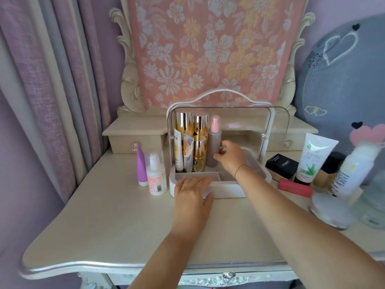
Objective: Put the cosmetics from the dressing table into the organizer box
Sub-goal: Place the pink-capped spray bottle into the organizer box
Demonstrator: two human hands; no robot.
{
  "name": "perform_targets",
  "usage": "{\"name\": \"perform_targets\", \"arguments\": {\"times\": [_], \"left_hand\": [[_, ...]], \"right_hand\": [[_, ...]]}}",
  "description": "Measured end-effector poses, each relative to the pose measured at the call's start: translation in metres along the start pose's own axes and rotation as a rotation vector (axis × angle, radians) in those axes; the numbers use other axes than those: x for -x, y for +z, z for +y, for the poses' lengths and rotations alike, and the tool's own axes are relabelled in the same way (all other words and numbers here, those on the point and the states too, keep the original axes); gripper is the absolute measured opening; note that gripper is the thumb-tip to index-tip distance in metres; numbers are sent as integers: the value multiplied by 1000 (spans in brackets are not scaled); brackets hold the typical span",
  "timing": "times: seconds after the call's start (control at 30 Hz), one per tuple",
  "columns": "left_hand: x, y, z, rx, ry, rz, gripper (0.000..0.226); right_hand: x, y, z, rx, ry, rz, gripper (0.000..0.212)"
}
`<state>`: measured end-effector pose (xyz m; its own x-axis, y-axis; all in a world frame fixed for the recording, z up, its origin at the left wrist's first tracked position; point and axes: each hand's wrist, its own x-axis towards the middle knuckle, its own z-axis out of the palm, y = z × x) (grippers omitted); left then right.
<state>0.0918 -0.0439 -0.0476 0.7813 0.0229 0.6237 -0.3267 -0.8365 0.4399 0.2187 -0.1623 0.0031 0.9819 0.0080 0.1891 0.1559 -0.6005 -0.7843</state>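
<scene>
On the cream dressing table (104, 215), left hand (192, 190) lies flat, right hand (231, 154) grips bottle (213, 147).

Single view here, worn on the person's head, wide-angle, facing forward and down over the bench (104, 215). It's close in: left hand (192, 195) and right hand (231, 155) reach up from the bottom edge to the organizer box (225, 190) near mid-frame. Flowered cloth (208, 49) fills the top, curtain (41, 80) bows at left.
</scene>
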Motion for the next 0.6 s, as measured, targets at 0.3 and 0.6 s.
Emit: {"name": "perform_targets", "arguments": {"times": [0.3,0.6], "left_hand": [[0,-2,2,5,-6,-25,33],[1,-3,2,-5,18,-21,37]], "right_hand": [[1,0,-3,53,-13,-9,25],[11,-7,-2,48,2,15,44]]}}
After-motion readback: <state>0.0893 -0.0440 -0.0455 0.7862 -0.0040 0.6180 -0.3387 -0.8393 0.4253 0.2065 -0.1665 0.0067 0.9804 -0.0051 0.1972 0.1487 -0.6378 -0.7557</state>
